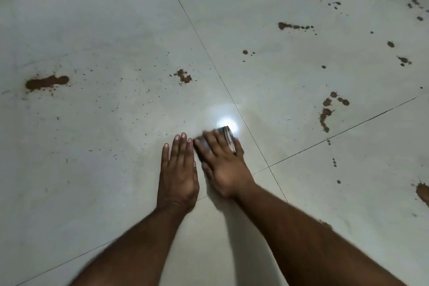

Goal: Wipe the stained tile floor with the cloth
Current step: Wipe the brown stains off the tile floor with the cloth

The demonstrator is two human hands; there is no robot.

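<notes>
cloth (226, 138): under right hand (222, 165), fingers flat, pressing it on the floor (116, 30)
left hand (177, 169): flat, just left of cloth
nearest stain (326, 116): right of cloth, right hand nearer

Left hand (177, 174) lies flat, fingers (183, 146) straight; right hand (222, 165) presses down, fingers spread, blurred.

I see a glossy off-white tile floor (116, 30) with thin dark grout lines (197, 32), brown stains (46, 82) toward nine o'clock, and a grey striped cloth (228, 138).
</notes>
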